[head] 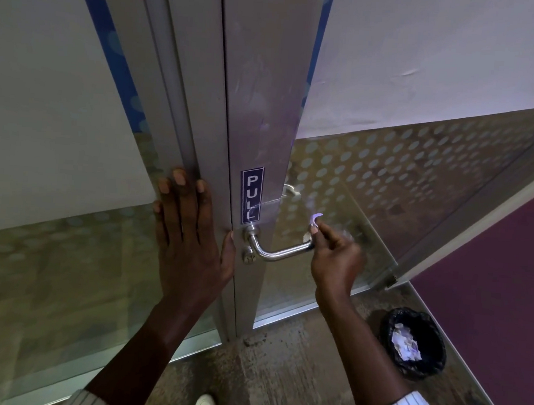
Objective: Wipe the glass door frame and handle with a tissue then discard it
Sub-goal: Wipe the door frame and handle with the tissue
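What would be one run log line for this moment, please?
left hand: flat on door frame | right hand: pinching small tissue at handle end | bin: on floor, holds paper

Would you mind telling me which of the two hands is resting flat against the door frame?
The left hand, palm spread on the metal door frame beside the PULL sticker; the right hand pinches something small at the handle tip.
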`<state>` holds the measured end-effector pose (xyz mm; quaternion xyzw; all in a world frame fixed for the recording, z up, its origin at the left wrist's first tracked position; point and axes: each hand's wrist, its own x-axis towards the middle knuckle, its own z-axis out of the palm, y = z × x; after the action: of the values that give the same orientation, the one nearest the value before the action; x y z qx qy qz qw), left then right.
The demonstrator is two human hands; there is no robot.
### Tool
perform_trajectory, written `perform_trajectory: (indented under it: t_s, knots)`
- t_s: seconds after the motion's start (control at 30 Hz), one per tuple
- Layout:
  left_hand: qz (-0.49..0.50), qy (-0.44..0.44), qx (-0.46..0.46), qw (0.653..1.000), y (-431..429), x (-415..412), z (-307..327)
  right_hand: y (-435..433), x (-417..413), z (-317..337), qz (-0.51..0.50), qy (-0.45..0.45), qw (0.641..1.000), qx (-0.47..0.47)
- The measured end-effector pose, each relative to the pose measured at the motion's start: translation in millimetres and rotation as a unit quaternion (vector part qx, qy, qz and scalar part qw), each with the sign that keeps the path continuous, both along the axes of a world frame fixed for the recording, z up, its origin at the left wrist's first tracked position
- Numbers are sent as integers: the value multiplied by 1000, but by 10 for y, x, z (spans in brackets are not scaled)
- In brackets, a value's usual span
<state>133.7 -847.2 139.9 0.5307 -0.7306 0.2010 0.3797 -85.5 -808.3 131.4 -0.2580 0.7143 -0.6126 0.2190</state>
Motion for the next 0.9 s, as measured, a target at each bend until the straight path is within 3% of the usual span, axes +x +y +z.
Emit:
perform_trajectory:
  t_s: [0.1, 0.2, 0.43, 0.57, 0.9]
  knots:
    - [-2, -2, 1, 1000, 2, 16, 6, 161, 147, -135, 39, 235, 971, 16]
    - [-5, -3, 4, 1000, 12, 21, 12, 354, 201, -296, 94, 325, 940, -45]
    - [-5, 3, 4, 1000, 17, -17, 30, 522, 298, -427, 169, 546, 821, -22]
    - [-3, -3, 4, 1000, 19, 5, 27, 477, 502, -408, 195, 605, 772, -9]
    - [-11, -6, 4, 1000, -13, 52, -2, 414, -88, -302, 161, 662, 731, 48]
